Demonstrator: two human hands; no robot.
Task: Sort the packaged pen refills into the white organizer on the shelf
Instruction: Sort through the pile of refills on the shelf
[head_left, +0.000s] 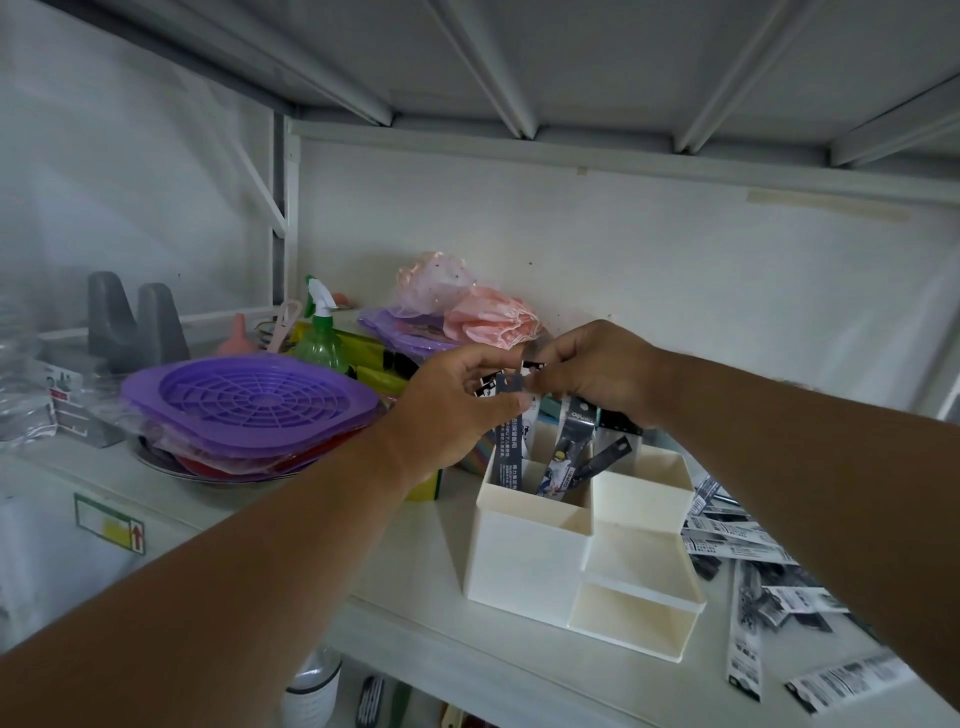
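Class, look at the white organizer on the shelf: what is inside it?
The white organizer holds several dark pen refill packs standing in its tall back compartments. The low front compartments look empty. The tall compartments' floors and the packs' lower ends are hidden by the walls.

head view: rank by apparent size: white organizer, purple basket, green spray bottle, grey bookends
1. Purple basket and white organizer: alike in apparent size; the organizer sits nearer, so unranked.
2. Grey bookends.
3. Green spray bottle, partly hidden by the basket.
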